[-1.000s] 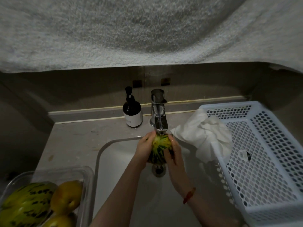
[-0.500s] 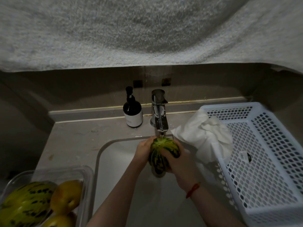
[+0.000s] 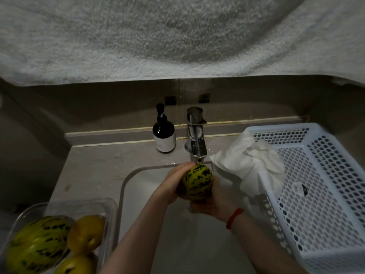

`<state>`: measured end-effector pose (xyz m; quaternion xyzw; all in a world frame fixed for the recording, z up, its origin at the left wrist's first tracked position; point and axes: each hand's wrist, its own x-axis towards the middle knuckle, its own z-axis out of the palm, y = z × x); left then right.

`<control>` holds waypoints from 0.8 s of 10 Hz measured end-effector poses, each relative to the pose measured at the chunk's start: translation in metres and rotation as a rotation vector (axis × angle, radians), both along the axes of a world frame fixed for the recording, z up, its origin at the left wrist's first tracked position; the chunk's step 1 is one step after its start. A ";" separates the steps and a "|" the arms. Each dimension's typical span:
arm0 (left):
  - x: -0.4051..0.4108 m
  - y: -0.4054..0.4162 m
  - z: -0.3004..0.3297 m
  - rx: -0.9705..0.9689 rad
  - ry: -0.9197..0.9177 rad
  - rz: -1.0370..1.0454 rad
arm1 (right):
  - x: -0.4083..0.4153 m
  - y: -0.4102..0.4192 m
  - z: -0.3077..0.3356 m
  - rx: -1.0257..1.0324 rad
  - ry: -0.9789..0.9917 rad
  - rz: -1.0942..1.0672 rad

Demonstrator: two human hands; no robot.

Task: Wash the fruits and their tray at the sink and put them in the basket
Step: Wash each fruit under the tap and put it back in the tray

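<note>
Rinsing the striped melon [image 3: 197,181] under the tap [image 3: 197,144] over the sink [image 3: 138,186] goes best if the left hand [image 3: 173,184] and right hand [image 3: 215,202], fingers curled around it, turn it slowly before the basket [image 3: 325,194]

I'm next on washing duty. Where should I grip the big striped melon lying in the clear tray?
Probably from above, hands around the middle of the striped melon: it lies on its side, long and rounded, against the yellow fruits in the clear tray.
</note>
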<state>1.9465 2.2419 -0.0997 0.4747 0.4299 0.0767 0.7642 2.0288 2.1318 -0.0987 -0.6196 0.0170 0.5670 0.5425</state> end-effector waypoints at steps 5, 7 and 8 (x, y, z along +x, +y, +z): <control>-0.013 -0.004 -0.004 -0.400 0.147 -0.003 | 0.016 0.044 0.008 0.147 -0.324 0.043; -0.024 -0.010 0.001 0.051 -0.150 0.040 | 0.023 0.064 0.018 -0.073 0.092 0.120; -0.027 -0.014 0.007 0.014 -0.203 0.062 | 0.022 0.069 0.022 -0.056 0.036 0.114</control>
